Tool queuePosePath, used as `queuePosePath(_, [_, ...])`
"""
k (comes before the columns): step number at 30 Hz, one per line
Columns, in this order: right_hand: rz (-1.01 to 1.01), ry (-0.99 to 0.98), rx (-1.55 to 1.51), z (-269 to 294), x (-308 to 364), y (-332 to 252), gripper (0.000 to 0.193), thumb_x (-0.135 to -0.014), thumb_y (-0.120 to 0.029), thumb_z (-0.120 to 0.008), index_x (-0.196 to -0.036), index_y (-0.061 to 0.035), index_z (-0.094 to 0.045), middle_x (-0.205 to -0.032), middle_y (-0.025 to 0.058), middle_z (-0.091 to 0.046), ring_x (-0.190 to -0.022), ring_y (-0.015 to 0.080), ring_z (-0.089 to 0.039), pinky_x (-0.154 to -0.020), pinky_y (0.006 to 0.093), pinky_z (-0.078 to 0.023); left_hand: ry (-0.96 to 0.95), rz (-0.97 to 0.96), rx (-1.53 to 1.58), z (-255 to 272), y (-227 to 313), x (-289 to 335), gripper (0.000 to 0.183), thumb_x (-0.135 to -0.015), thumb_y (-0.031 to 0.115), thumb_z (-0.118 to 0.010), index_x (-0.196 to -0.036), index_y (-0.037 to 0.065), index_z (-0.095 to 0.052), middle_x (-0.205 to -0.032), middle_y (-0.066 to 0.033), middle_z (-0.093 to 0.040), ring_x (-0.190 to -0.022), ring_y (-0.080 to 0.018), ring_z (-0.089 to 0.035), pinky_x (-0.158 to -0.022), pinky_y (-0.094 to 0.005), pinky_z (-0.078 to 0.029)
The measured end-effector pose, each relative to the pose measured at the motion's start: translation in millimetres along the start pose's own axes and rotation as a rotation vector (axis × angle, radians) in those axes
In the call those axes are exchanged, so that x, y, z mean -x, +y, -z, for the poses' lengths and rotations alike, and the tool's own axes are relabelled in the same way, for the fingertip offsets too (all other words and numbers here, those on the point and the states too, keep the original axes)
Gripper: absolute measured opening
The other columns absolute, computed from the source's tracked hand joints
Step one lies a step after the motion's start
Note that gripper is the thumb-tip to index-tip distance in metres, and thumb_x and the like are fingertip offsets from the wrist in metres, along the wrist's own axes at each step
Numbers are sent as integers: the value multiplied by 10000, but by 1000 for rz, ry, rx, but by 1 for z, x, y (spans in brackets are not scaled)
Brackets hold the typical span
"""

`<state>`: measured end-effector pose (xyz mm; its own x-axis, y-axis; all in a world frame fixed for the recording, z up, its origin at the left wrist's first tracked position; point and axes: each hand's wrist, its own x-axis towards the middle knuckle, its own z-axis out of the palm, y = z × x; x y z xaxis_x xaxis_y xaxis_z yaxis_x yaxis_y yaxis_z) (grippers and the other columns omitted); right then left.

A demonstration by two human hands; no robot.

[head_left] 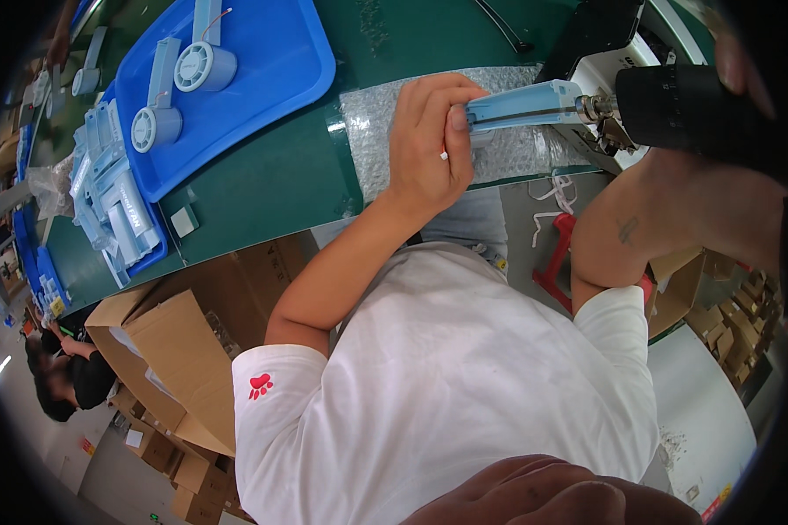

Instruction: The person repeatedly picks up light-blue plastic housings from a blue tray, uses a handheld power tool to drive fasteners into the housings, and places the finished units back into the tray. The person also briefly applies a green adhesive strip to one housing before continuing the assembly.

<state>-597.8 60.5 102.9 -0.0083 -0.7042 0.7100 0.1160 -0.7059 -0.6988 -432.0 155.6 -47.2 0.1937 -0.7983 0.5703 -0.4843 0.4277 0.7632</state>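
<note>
My left hand (431, 136) is wrapped around one end of a light blue plastic fan handle (527, 105), whose hollow side shows a dark strip along it. The rest of that part is hidden behind my fingers. At the far right, my right hand (741, 66) grips a thick black power screwdriver (678, 107), and only some of its fingers show. The screwdriver's metal nose meets the free end of the blue handle. Underneath lies a sheet of bubble wrap (372, 157) on the green tabletop (263, 197).
A blue tray (280, 83) at the left holds light blue handheld fans (206, 66). Beside it sits a pile of light blue casings (114, 192). An open box (578, 66) stands behind the screwdriver. Cardboard boxes (184, 350) are below the table edge; another person (74, 376) is at far left.
</note>
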Motion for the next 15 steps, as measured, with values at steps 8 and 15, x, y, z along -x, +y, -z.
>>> queuePosePath(8, [11, -9, 46, 0, 8, -1, 599, -985, -571, -460, -1086, 9, -571, -935, 111, -592, -802, 225, -554, -748, 355, -494, 42, -1, 21, -3, 1, -1, 167, -1001, 36, -491, -1041, 29, -654, -1062, -120, -648, -958, -314, -577, -838, -399, -471])
queuePosePath(15, [35, -23, 97, -4, 17, -6, 606, -981, -574, -459, -1095, 11, -569, -944, 112, -589, -816, 229, -552, -762, 358, -494, 25, -8, 3, -1, 1, 3, 180, -1029, 55, -466, -1062, 13, -638, -1067, -137, -643, -962, -313, -586, -862, -401, -465])
